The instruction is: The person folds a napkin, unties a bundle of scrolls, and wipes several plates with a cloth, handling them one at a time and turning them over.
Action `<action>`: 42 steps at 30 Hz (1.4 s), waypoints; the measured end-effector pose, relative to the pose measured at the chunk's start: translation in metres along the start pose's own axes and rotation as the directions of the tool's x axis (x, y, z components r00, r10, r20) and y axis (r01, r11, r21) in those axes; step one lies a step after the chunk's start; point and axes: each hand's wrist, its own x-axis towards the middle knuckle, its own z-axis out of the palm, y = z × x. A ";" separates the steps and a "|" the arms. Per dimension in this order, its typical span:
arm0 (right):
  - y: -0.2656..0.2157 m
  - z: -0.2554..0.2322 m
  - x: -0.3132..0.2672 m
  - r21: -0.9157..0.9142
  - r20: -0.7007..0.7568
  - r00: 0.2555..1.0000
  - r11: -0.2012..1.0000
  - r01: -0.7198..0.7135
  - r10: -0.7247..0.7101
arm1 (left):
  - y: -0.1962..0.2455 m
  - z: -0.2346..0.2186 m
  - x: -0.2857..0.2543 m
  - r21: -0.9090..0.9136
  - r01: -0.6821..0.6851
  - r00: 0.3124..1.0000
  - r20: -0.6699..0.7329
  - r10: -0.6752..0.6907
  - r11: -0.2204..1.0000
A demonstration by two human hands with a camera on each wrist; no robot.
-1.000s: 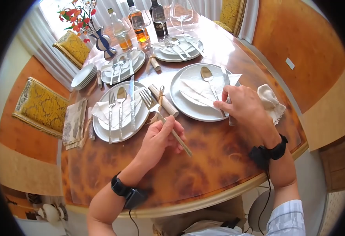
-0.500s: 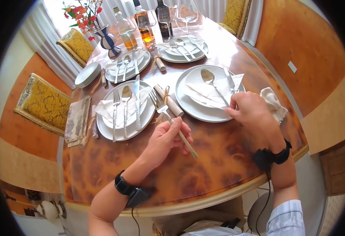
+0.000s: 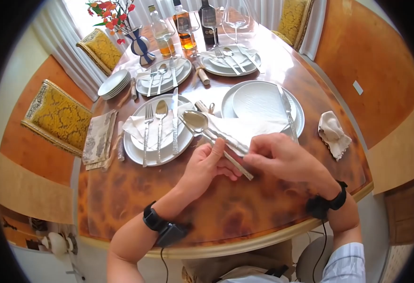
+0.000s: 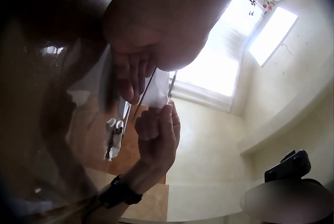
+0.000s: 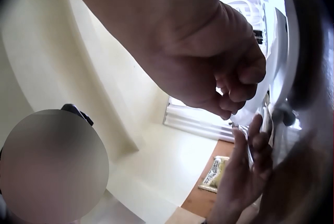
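Left hand (image 3: 206,162): thumb and fingers clamped on silver metal spoon (image 3: 195,121), matching fork (image 3: 240,169). Right hand (image 3: 282,155): pinching soft white napkin (image 3: 249,128) over round white plate's (image 3: 226,106) near rim. Best: cutlery steady, napkin lifted flat.

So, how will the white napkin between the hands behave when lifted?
The napkin will probably flop, since it looks thin. It seems likely to be light, showing little bulk. Its folds may open, since the layers look loose.
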 end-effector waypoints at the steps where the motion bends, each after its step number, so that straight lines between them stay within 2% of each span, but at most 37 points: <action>1: 0.003 0.003 0.001 -0.019 0.024 1.000 1.000 0.020 -0.019 | 0.000 0.001 0.000 -0.013 -0.004 1.000 0.004 0.004 1.000; 3: 0.006 0.008 0.001 -0.052 0.059 0.994 0.994 0.099 -0.096 | 0.000 0.007 0.001 -0.039 -0.029 0.996 -0.086 0.026 0.999; 6: 0.004 0.004 0.001 -0.010 0.175 0.976 0.991 0.136 -0.133 | 0.008 0.023 0.000 -0.069 -0.036 0.982 -0.186 0.023 0.997; 7: 0.004 -0.001 -0.001 -0.136 0.112 0.987 0.982 0.134 -0.119 | 0.010 0.026 0.000 -0.077 -0.032 0.977 -0.211 0.015 0.997; 9: 0.008 -0.017 -0.005 -0.379 -0.011 0.993 0.920 0.101 -0.113 | 0.001 0.013 0.000 -0.017 -0.030 0.991 -0.133 0.027 0.999; 10: 0.010 -0.027 -0.005 -0.457 -0.177 0.984 0.884 -0.095 0.014 | -0.002 0.007 -0.001 0.012 -0.032 0.995 -0.096 0.033 0.999; 12: 0.029 -0.049 -0.004 -0.574 -0.410 0.912 0.778 -0.254 -0.004 | -0.002 0.002 -0.002 0.054 -0.003 0.999 -0.038 0.005 0.999; 15: 0.037 -0.074 -0.010 -0.600 -0.482 0.870 0.685 -0.413 0.102 | -0.001 0.004 -0.001 0.067 0.004 0.999 -0.033 -0.002 0.998; 18: 0.036 -0.079 -0.009 -0.589 -0.469 0.871 0.684 -0.431 0.145 | 0.003 0.008 -0.001 0.054 -0.008 0.998 -0.054 0.011 0.998; 21: 0.044 -0.071 -0.006 -0.579 -0.389 0.914 0.740 -0.341 0.116 | 0.002 0.009 -0.001 0.033 -0.031 0.996 -0.083 0.034 0.999; 24: 0.041 -0.063 -0.006 -0.596 -0.393 0.913 0.726 -0.342 0.108 | 0.003 0.007 -0.001 0.040 -0.042 0.995 -0.087 0.046 0.998; 30: 0.054 -0.056 -0.002 -0.615 -0.428 0.904 0.739 -0.277 -0.017 | 0.002 0.006 -0.001 0.019 -0.026 0.995 -0.094 0.028 0.999; 36: 0.046 -0.057 -0.001 -0.595 -0.425 0.897 0.711 -0.376 0.119 | 0.002 0.006 -0.001 0.022 -0.013 0.996 -0.090 0.015 1.000; 42: 0.048 -0.057 -0.002 -0.560 -0.365 0.920 0.755 -0.341 0.145 | 0.002 0.006 -0.001 0.030 -0.013 0.997 -0.081 0.016 0.999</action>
